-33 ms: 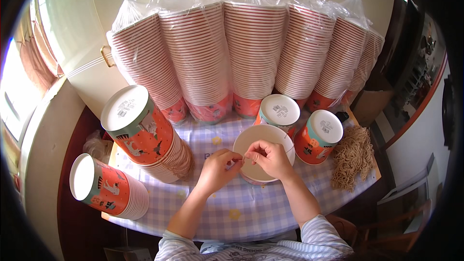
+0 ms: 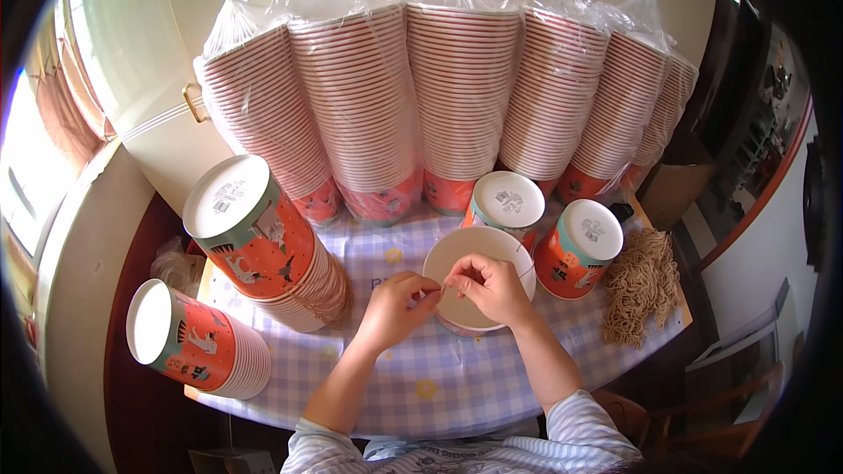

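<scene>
Directly in front of me an open white paper bucket (image 2: 474,250) stands upright with its mouth up. My left hand (image 2: 399,309) and my right hand (image 2: 490,288) meet over its near-left rim. Both are closed in a fingertip pinch on a thin cord. The cord's ends inside the fingers are mostly hidden. A strand of the cord (image 2: 525,246) crosses the bucket's right rim. Beside the bucket on the right, a loose heap of tan cords (image 2: 641,290) lies by the table's edge.
Upside-down orange paper buckets stand behind the open one (image 2: 507,200) and right of it (image 2: 580,250). Two stacks, one tall (image 2: 263,241) and one short (image 2: 198,338), are at left. Several plastic-wrapped bucket stacks (image 2: 461,88) line the back of the checked tablecloth (image 2: 386,395).
</scene>
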The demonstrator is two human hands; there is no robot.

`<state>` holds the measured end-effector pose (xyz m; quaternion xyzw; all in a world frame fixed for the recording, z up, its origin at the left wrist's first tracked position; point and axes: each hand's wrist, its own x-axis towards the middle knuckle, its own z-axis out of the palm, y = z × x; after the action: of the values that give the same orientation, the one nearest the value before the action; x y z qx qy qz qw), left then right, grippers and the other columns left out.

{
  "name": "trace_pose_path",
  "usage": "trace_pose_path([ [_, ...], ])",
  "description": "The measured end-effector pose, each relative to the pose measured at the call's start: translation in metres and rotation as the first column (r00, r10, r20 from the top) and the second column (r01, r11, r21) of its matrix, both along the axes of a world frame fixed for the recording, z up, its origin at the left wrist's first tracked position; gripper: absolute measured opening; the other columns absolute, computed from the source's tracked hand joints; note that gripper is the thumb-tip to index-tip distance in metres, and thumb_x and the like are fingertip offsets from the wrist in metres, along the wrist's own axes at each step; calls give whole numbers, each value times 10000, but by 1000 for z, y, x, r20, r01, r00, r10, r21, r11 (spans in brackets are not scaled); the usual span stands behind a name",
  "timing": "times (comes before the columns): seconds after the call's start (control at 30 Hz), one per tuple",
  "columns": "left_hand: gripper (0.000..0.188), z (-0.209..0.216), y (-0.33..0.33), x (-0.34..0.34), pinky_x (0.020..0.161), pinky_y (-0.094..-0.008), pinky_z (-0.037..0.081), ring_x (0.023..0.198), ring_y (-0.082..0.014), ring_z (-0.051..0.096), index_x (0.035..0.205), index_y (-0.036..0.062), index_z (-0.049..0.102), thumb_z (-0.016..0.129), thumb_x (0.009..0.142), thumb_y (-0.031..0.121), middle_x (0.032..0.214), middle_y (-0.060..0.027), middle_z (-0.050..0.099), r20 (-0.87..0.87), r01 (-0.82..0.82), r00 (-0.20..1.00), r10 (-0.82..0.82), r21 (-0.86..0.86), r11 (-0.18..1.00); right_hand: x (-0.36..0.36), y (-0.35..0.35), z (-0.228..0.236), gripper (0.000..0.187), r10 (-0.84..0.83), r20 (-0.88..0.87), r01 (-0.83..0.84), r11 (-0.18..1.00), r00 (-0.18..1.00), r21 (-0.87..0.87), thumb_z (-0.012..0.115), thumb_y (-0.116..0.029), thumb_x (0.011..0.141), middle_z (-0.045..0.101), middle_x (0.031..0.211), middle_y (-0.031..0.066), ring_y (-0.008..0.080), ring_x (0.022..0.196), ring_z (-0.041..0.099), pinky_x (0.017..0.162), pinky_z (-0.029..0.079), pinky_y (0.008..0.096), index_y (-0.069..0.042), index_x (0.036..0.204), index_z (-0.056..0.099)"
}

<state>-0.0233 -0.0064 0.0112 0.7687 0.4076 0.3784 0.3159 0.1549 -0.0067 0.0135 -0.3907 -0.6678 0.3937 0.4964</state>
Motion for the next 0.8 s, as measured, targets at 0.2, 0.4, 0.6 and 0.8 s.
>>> trace_pose_path([
  [0.2, 173, -17, 6, -1, 532, -226, 428, 586, -74, 526, 921, 13, 603, 629, 797, 131, 772, -65, 605, 223, 22, 975, 9, -137, 990, -3, 0, -2, 104, -3, -10, 3, 1000, 1000, 12, 630, -87, 813, 601, 697, 18, 63, 609, 561, 543, 456, 206, 3, 816, 577],
  [0.4, 167, -7, 1, 0, 544, -236, 420, 607, -85, 497, 914, 14, 603, 633, 800, 132, 813, -55, 598, 214, 22, 977, 1, -106, 994, -3, 2, -7, 104, -19, -27, 20, 999, 999, 43, 631, -84, 811, 603, 700, 21, 64, 612, 563, 548, 455, 207, 1, 830, 573],
  [0.6, 154, -13, 6, -2, 561, -229, 422, 643, -80, 506, 896, 10, 607, 629, 811, 136, 816, -45, 601, 179, 66, 983, -44, -116, 991, -3, 1, -4, 105, -9, -5, 9, 998, 1000, 65, 640, -83, 802, 613, 714, 32, 76, 643, 573, 572, 462, 222, -4, 830, 578],
  [0.8, 91, -16, 7, 1, 638, -191, 444, 740, -59, 564, 921, 8, 587, 589, 841, 52, 819, -19, 608, 614, 257, 788, 48, -398, 881, -3, -2, 4, 81, -8, 75, 1, 997, 997, 83, 639, -36, 794, 598, 747, 1, 41, 687, 554, 612, 458, 194, 0, 823, 572],
])
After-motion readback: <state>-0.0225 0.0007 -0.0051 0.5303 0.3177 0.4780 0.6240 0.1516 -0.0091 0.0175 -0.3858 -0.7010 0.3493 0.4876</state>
